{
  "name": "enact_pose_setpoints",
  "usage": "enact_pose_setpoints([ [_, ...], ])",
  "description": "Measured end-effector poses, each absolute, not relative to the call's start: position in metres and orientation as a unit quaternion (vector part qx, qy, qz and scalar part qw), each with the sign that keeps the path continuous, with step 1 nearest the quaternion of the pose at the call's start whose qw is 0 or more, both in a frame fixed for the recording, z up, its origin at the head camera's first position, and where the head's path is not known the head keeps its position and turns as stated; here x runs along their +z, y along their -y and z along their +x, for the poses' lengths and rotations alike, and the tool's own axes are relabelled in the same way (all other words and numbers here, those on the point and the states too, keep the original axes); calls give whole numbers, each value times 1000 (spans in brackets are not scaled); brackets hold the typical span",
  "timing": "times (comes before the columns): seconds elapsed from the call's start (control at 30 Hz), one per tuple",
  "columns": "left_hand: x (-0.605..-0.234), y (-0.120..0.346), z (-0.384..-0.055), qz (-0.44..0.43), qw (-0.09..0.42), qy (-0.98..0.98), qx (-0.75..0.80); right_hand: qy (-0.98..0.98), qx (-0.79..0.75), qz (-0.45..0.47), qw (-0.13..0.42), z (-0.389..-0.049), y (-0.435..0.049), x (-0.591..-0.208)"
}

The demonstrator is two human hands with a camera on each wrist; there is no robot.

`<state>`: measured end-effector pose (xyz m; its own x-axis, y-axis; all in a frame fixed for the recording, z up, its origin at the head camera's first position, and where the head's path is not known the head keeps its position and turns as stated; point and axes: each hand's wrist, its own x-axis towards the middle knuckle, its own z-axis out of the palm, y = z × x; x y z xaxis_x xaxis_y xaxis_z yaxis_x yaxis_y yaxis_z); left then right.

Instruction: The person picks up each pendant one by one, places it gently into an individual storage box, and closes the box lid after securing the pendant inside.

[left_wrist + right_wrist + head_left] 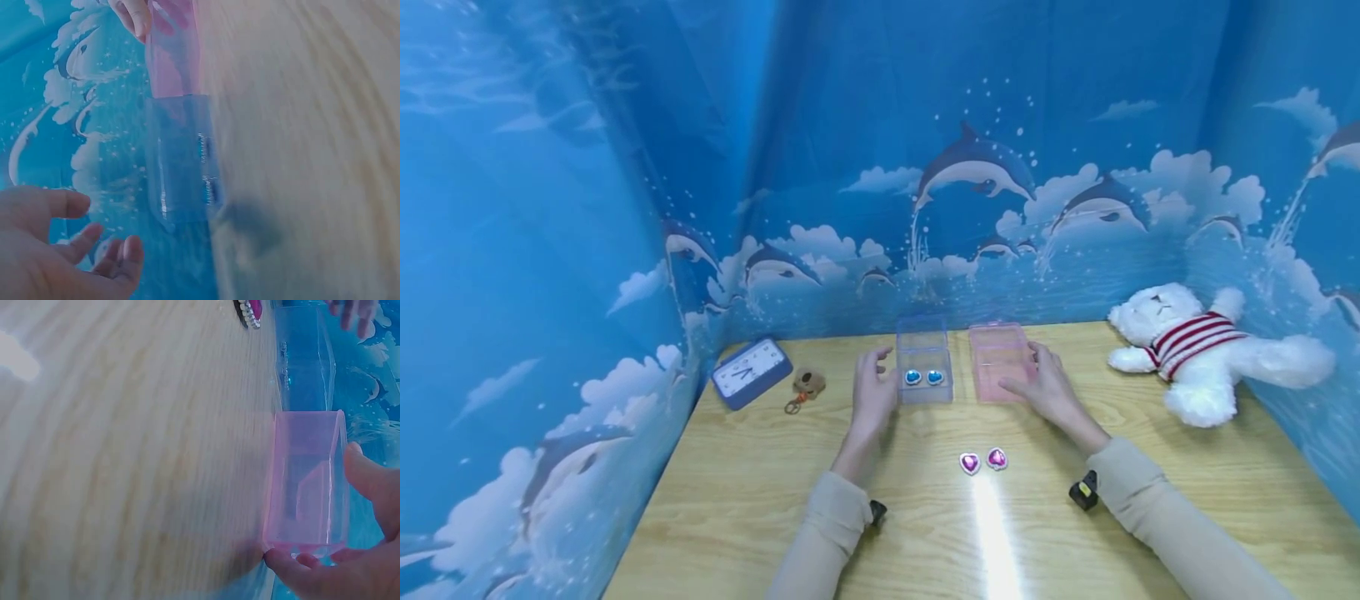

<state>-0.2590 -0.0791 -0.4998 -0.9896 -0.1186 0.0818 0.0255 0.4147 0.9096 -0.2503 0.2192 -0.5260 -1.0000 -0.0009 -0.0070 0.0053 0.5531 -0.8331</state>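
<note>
A clear blue plastic box (922,340) stands with its lid raised, two blue gems (935,377) with pale rims inside it. Just left of it is my left hand (874,392), fingers loosely bent and holding nothing; the left wrist view shows a gap between the fingers and the box. My right hand (1051,387) grips the right side of a pink see-through box (997,373), whose lid is also up. In the right wrist view, the thumb lies along the pink box's rim and the fingers at its end. Two pink heart-shaped gems (970,463) lie in front of the boxes.
Toward the left are a blue clock (751,372) and a brown animal keyring (808,383). A white plush bear (1202,354) in a striped top lies at the right. A dolphin-print curtain (850,208) borders the wooden table (737,517) at the back and sides.
</note>
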Motion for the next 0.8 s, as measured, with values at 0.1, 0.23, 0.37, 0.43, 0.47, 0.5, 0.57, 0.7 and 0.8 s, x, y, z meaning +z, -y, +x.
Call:
enact_pose_setpoints([
  [0.1, -493, 75, -256, -36, 110, 844, -524, -883, -469, -3, 2, -250, -220, -527],
  [0.23, -486, 62, -247, -144, 137, 833, -517, -884, -467, -7, 4, -250, -221, -527],
  [0.37, -482, 43, -235, -249, 97, 841, -470, -883, -470, -7, 5, -251, -221, -526],
  [0.43, -484, 34, -228, -290, 55, 855, -427, -883, -469, -6, 5, -252, -221, -526],
  [0.47, -485, 29, -225, -309, 40, 861, -402, -884, -467, -5, 6, -252, -221, -526],
  [0.5, -486, 25, -222, -324, 20, 867, -378, -885, -466, -4, 6, -252, -221, -525],
  [0.57, -491, 18, -218, -348, -16, 877, -332, -886, -464, -2, 8, -251, -220, -524],
  [0.7, -499, 8, -210, -377, -66, 890, -248, -886, -463, -1, 14, -250, -218, -523],
  [0.8, -503, 4, -205, -397, -89, 893, -192, -887, -461, 3, 21, -249, -219, -523],
])
